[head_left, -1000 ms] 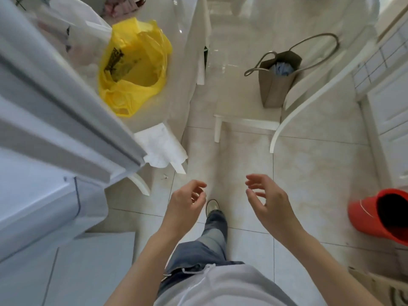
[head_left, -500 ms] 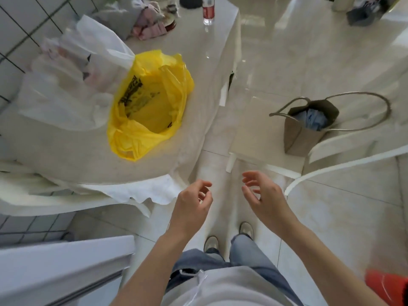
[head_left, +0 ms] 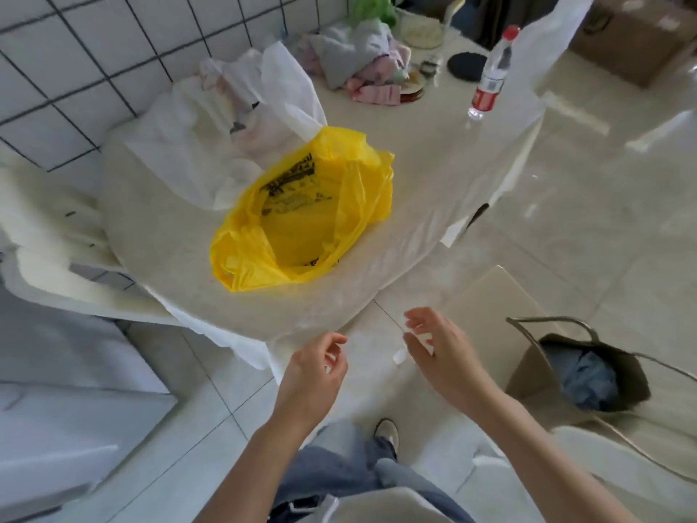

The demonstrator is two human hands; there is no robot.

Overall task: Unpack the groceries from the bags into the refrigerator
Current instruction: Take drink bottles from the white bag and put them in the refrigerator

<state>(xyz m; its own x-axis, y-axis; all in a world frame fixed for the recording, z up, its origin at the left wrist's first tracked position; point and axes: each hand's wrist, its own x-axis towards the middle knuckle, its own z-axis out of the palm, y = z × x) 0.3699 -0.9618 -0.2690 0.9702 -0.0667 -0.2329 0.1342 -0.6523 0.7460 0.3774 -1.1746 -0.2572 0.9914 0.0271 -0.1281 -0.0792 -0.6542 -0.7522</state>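
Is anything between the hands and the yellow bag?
Nothing visible. Left hand and right hand hold nothing near the table edge; only bare tabletop lies before the yellow bag.

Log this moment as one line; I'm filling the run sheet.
phase: approaching table | left hand: empty, loosely curled | right hand: empty, open | yellow bag: open on table | white bag: behind it

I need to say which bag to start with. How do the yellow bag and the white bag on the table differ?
The yellow bag is opaque with black print; the white bag is translucent, pale contents showing through. The yellow bag lies nearer the table edge, mouth gaping; the white bag sits behind it by the tiled wall, bunched up. Both are thin plastic, touched by neither hand.
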